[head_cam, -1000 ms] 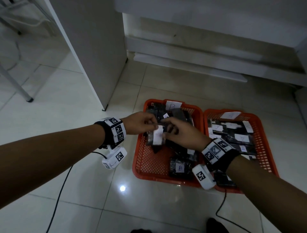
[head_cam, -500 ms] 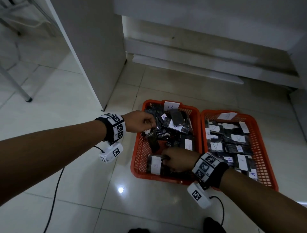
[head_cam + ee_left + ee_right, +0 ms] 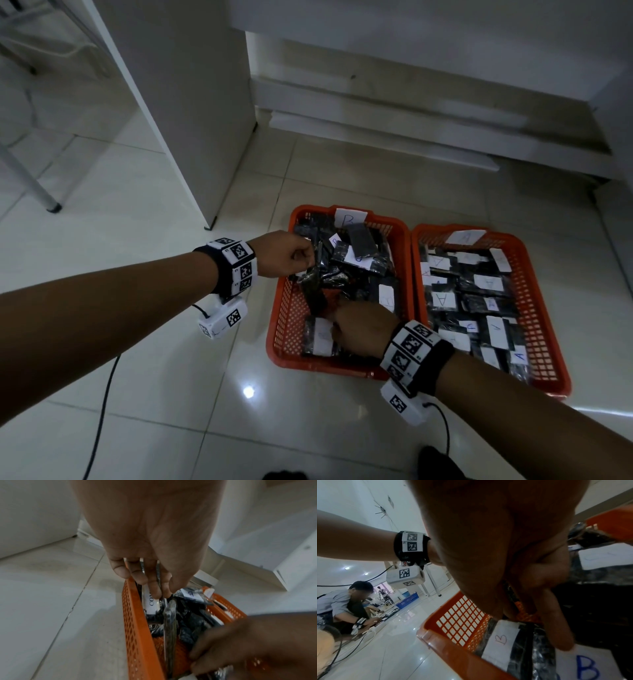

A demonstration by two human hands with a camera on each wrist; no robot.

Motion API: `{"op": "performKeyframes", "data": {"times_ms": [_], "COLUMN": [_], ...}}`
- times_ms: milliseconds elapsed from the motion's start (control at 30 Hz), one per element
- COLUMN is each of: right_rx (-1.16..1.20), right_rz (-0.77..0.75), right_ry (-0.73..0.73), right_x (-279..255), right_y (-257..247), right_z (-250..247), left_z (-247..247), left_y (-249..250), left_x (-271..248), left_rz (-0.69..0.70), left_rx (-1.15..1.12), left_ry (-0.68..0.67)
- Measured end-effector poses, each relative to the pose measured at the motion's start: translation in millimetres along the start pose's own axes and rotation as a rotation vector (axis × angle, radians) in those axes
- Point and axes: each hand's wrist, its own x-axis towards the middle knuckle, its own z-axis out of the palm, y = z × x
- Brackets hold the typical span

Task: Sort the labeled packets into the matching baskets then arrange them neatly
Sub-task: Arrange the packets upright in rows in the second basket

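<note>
Two orange baskets stand side by side on the floor: basket B [image 3: 284,329] on the left, basket A [image 3: 548,308] on the right, each full of black packets with white labels. My left hand [image 3: 310,260] hovers over the far left corner of basket B and grips a small stack of packets [image 3: 152,605] hanging edge-on. My right hand [image 3: 337,325] is low in the near end of basket B. It pinches a B packet [image 3: 322,337] lying there, and its index finger [image 3: 556,622] reaches a neighbouring B label [image 3: 590,669].
A white cabinet panel [image 3: 191,102] rises behind and to the left of the baskets, with a low ledge [image 3: 376,137] behind them. A metal leg [image 3: 37,185] stands far left. Cables [image 3: 99,411] trail on the tiles. Other people [image 3: 342,601] sit far off.
My right hand took a labelled packet from the stack at my left hand and brought it down to the near end of basket B. The left hand has barely moved.
</note>
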Motion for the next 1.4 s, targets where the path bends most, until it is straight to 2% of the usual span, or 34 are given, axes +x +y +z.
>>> {"op": "performKeyframes", "data": {"times_ms": [100, 167, 267, 367, 467, 567, 700, 833, 933, 1000, 1167, 1300, 1400], "right_rx": [0.156, 0.275, 0.086, -0.111, -0.074, -0.052, 0.055, 0.392, 0.61, 0.804, 1.179, 1.359, 1.393], "right_rz": [-0.002, 0.099, 0.303, 0.395, 0.389, 0.387, 0.388, 0.312, 0.299, 0.302, 0.38, 0.445, 0.476], "right_ry": [0.149, 0.302, 0.428, 0.259, 0.213, 0.22, 0.14, 0.159, 0.141, 0.174, 0.104, 0.144, 0.187], "right_x": [-10, -17, -27, -31, -34, -35, -35, -37, -42, -46, -30, -6, 5], "right_y": [9, 21, 52, 76, 77, 76, 79, 90, 85, 70, 17, -4, -9], "right_z": [-20, -37, -51, -45, -40, -41, -45, -53, -73, -79, -45, -16, -7], "left_z": [2, 2, 1, 7, 17, 22, 5, -31, -38, -31, -5, 1, -2], "left_y": [2, 4, 10, 20, 26, 26, 26, 32, 35, 39, 46, 40, 36], "left_x": [3, 4, 4, 3, 3, 5, 10, 22, 38, 51, 69, 64, 57], "left_rz": [0.07, 0.106, 0.099, 0.11, 0.137, 0.12, 0.081, -0.028, -0.152, -0.224, -0.308, -0.297, -0.284], "left_rx": [0.058, 0.109, 0.381, 0.658, 0.752, 0.631, 0.159, -0.092, -0.234, -0.24, -0.056, 0.029, 0.07], "left_ry": [-0.002, 0.017, 0.066, 0.109, 0.086, 0.014, -0.007, 0.154, 0.403, 0.483, 0.363, 0.381, 0.422]}}
